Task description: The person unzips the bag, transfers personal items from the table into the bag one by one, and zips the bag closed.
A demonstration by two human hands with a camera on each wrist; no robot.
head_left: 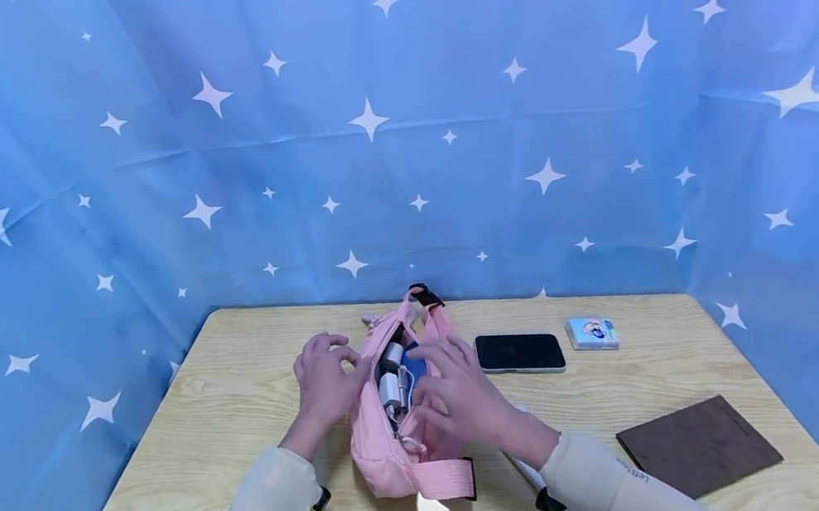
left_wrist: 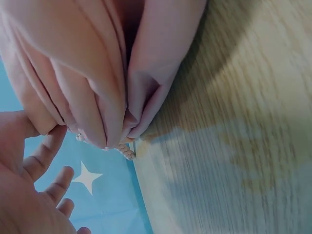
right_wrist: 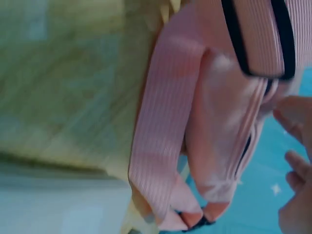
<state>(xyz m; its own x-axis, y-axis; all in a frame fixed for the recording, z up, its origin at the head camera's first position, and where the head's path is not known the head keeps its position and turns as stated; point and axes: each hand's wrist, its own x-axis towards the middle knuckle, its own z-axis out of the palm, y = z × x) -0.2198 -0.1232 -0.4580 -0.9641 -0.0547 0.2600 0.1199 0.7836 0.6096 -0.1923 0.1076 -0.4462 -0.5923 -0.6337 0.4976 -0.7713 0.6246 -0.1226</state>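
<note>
A pink waist bag (head_left: 377, 450) lies on the table with its zipped mouth spread. Inside are a white charger-like block (head_left: 390, 391), a white cable, a grey-white cylinder (head_left: 392, 355) and something blue. My left hand (head_left: 328, 381) pinches the left edge of the mouth; the left wrist view shows thumb and forefinger meeting at the fabric (left_wrist: 83, 73). On the opposite side, my right hand (head_left: 461, 391) holds the right edge with bent fingers. The right wrist view has that hand (right_wrist: 297, 156) beside the zipper, its fingertips partly cut off.
Right of the bag lie a dark-screened phone (head_left: 519, 352) and a small blue-and-white packet (head_left: 593, 334). Nearer is a flat brown rectangle (head_left: 699, 446). A white flat object (right_wrist: 63, 204) sits partly under my right forearm. A starry blue curtain (head_left: 400, 165) encloses the table (head_left: 197, 444).
</note>
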